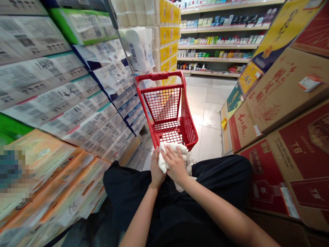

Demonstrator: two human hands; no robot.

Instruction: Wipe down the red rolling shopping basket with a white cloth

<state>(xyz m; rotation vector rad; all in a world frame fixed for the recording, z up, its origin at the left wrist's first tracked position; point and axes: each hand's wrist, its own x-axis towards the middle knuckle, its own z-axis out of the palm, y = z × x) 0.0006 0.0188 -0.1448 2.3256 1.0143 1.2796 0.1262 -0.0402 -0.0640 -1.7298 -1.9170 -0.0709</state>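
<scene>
The basket (183, 127) runs lengthwise ahead of us, our left hand (156, 168) at its near-left corner, right hand (175, 164) over the cloth (162, 163). Their grip we cannot tell

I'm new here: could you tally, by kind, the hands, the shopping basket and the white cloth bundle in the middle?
Bare hands, left hand and right hand: 2
Red plastic grid-walled shopping basket: 1
Crumpled white cloth bundle: 1
Total: 4
</scene>
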